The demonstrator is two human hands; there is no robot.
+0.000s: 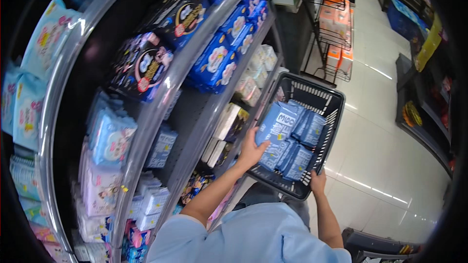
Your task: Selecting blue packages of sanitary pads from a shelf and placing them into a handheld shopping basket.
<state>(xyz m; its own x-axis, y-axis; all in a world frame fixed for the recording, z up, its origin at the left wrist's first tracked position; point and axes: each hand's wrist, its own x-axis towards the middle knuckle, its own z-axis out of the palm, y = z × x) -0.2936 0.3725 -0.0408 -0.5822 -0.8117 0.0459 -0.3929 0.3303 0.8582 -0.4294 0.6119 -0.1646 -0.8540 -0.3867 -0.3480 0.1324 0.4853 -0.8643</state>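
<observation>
A black plastic shopping basket [333, 117] with slotted sides is in front of my body. My right hand [317, 182] grips its near right rim. Several blue soft packages [298, 162] with white lettering lie inside. My left hand [254, 149] reaches over the basket's left side and holds another blue package [276, 120], thumb across its lower end and fingers along its left edge. This package rests on or just above the others; which of the two is hard to tell.
Curved store shelves [215, 14] on the left carry several rows of packaged goods, including dark blue packs [215, 62] and light blue packs [113, 138]. A wire rack [334, 40] with orange-and-white packs stands beyond the basket. On the right are pale floor tiles [373, 142] and dark display stands [416, 106].
</observation>
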